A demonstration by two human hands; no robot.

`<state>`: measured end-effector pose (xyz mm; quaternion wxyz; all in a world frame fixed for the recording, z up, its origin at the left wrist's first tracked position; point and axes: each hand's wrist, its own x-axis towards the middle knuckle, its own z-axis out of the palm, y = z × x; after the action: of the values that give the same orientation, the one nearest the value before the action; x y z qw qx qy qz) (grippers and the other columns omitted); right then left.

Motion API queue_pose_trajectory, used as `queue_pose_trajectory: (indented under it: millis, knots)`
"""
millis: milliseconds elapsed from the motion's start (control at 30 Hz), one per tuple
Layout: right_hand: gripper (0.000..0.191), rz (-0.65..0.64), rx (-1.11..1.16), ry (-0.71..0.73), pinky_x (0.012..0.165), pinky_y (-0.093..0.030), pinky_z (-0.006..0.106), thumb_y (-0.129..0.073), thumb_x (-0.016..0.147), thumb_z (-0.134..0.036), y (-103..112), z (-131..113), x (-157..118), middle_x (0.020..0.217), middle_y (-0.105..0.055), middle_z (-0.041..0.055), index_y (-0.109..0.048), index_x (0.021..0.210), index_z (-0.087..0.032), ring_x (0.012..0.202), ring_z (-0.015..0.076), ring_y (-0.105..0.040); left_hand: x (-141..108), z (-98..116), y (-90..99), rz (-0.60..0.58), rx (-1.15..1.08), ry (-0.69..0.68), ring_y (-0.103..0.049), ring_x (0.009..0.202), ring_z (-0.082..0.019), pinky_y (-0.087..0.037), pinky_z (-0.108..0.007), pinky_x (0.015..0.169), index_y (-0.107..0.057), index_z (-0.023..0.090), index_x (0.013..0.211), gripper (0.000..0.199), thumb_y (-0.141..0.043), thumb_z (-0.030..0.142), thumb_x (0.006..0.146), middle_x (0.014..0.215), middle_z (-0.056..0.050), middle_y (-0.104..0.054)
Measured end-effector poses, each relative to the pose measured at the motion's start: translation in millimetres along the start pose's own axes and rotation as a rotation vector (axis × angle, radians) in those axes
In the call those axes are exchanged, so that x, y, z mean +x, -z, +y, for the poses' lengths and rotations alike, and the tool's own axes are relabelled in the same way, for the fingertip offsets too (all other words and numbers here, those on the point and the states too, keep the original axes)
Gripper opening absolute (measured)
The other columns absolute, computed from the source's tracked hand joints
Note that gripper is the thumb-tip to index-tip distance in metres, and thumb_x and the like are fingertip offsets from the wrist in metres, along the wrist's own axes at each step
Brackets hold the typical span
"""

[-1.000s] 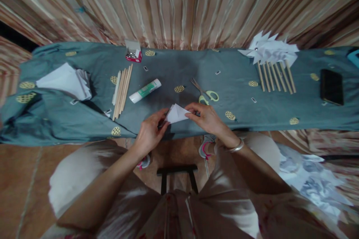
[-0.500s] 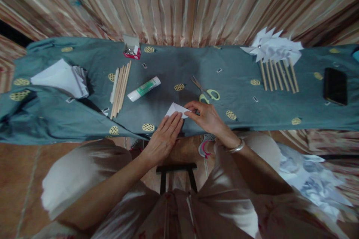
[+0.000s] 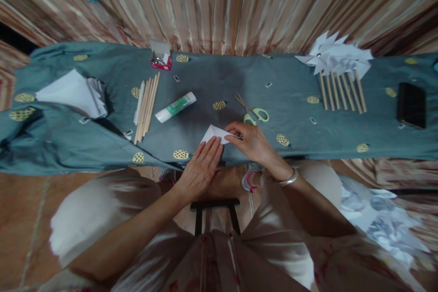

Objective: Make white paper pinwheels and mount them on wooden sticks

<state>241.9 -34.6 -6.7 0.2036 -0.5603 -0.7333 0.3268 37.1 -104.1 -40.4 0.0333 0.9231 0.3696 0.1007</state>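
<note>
A small folded white sheet of paper (image 3: 212, 132) lies at the front of the cloth-covered table, a triangular shape with a crease showing. My left hand (image 3: 201, 164) rests flat on its lower part, fingers stretched out side by side. At the paper's right corner, my right hand (image 3: 251, 141) pinches it between thumb and fingers; part of that corner is hidden. Just beyond my right hand lie scissors (image 3: 251, 110) with light green handles, blades pointing away. A glue stick (image 3: 175, 107) with a white and green label lies on its side to the left.
Wooden sticks (image 3: 148, 108) and a red box of metal pins (image 3: 160, 61) lie left of centre. White paper sheets (image 3: 73, 93) are stacked far left. Paper pinwheels (image 3: 338, 57) on sticks and a black phone (image 3: 411, 105) lie right. Crumpled paper (image 3: 383, 223) sits below, right.
Both hands stay in nearly the same place on the paper. The view has shifted very slightly; no object has visibly been moved.
</note>
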Motion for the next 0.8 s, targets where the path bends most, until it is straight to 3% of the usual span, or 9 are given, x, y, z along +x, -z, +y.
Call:
queue_pose_trajectory:
  millis: [400,800]
  knots:
    - [0.011,0.018,-0.034,0.05,0.076,-0.05,0.03,-0.066,0.085,-0.023,-2.5,3.5,1.8,0.087,-0.075,0.0038,-0.068,0.095,-0.019,0.081,0.0192,-0.069,-0.3,1.2,-0.9,-0.021,-0.034,0.021,-0.019,0.151,-0.035,-0.028,-0.053,0.122,-0.026,-0.002,0.15,0.067,-0.052,0.025,0.095,0.157,-0.029,-0.032]
    - [0.026,0.138,-0.205,0.178,0.091,-0.048,0.039,-0.07,0.085,-0.03,-12.2,3.3,-8.0,0.097,-0.073,0.0085,-0.066,0.108,-0.018,0.095,0.0262,-0.064,1.0,4.2,1.7,-0.06,-0.029,0.045,-0.015,0.152,-0.035,-0.027,-0.052,0.122,-0.023,-0.004,0.152,0.071,-0.052,0.025,0.094,0.159,-0.028,-0.027]
